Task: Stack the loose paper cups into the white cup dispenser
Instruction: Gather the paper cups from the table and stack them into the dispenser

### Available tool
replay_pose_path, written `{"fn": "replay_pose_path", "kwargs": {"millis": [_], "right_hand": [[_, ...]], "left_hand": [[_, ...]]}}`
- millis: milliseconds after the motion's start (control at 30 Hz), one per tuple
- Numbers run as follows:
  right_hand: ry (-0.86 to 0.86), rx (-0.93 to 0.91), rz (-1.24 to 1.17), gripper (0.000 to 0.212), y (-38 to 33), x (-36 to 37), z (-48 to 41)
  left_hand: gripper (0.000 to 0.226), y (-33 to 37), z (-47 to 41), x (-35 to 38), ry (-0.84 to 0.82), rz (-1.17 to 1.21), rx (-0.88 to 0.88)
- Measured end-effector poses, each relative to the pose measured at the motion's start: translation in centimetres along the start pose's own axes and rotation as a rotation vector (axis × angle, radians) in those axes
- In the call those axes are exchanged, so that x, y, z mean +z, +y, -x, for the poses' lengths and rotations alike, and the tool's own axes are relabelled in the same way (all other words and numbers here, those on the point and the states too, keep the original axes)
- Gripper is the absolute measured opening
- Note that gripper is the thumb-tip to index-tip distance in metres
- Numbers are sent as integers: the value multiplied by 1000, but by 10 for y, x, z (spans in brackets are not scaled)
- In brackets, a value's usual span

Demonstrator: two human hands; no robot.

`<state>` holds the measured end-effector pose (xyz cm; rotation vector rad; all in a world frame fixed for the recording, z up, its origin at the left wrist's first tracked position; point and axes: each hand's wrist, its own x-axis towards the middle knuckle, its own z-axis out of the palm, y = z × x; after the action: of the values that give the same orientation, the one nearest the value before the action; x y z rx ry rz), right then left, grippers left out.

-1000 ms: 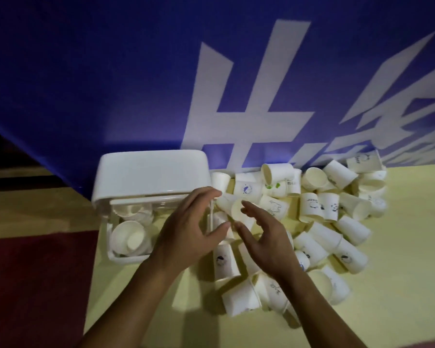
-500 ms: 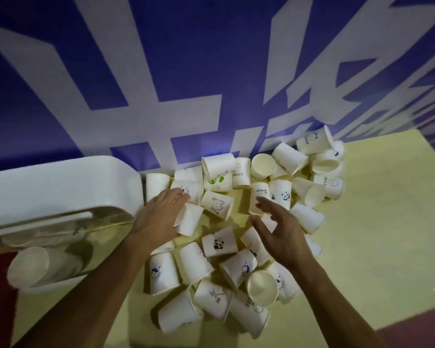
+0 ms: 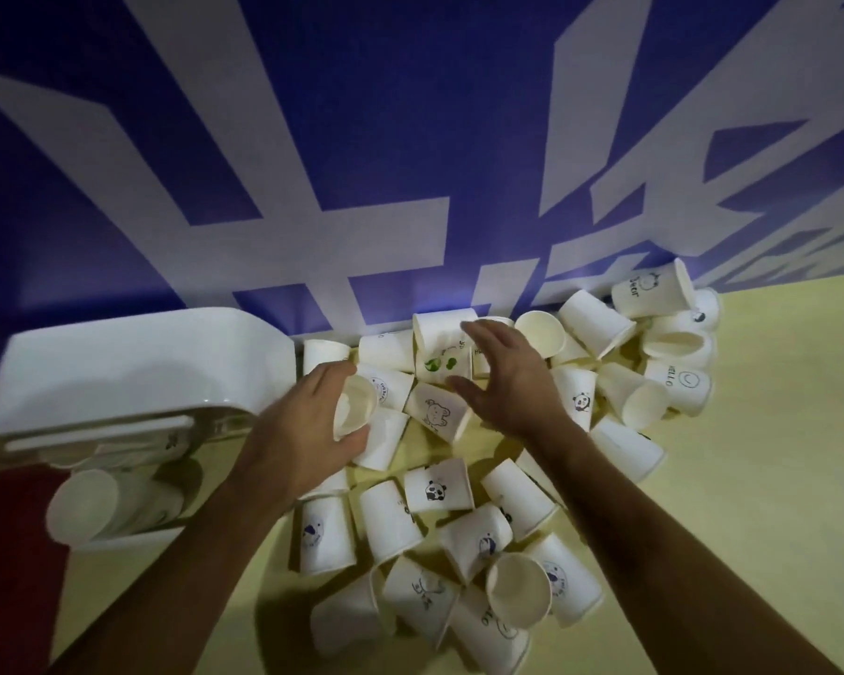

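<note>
Gripping one paper cup (image 3: 356, 406) in left hand (image 3: 298, 431), just right of white cup dispenser (image 3: 132, 362) | right hand (image 3: 507, 382) spread wide, empty, over loose cups (image 3: 434, 489) heaped on table (image 3: 727, 479); stacked cups (image 3: 84, 509) inside dispenser

Centre, 12 to 6 o'clock: loose paper cups (image 3: 391, 523) crowd the tabletop (image 3: 751, 479). White cup dispenser (image 3: 132, 367) blocks 9 o'clock. Blue banner wall (image 3: 410, 114) closes 12. Bare tabletop at 3–4 o'clock gives open passage.
</note>
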<state>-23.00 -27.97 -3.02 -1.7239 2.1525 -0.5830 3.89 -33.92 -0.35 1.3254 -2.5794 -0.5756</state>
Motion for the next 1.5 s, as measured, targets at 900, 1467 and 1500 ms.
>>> {"fn": "replay_pose_path", "kwargs": {"millis": [900,1467,1500], "right_hand": [[107,6,-307,75,-110,5,56],[11,-78,-473,72,-324,112,108],[10,-74,-476,71,-328,116,107]], "left_hand": [[81,-52,105,-61,85,193,-183],[73,-208,230,-123,375,319,-262],[73,-212,229,-125,394,329,-262]]}}
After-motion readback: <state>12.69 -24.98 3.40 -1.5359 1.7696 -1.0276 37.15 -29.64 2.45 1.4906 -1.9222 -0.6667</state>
